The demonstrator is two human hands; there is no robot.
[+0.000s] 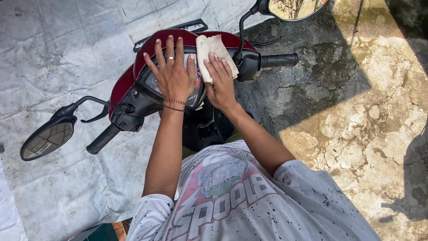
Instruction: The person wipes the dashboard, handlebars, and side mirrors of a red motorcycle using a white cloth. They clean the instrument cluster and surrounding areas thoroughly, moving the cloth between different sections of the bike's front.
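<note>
I see my left hand (173, 73) spread flat, holding nothing, on the dark red scooter's instrument panel (154, 82), while just beside it my right hand (220, 82) presses a folded white cloth (213, 51) lying lengthwise toward the windscreen.

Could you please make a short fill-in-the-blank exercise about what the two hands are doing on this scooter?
1. The right hand presses a pale ____ against the dashboard.
2. The left hand lies flat over the instrument panel and wears a ____ on one finger.
3. The scooter's front cover is dark ____.
4. Both side mirrors stand on thin ____ stalks.

Missing words: cloth; ring; red; black
</note>
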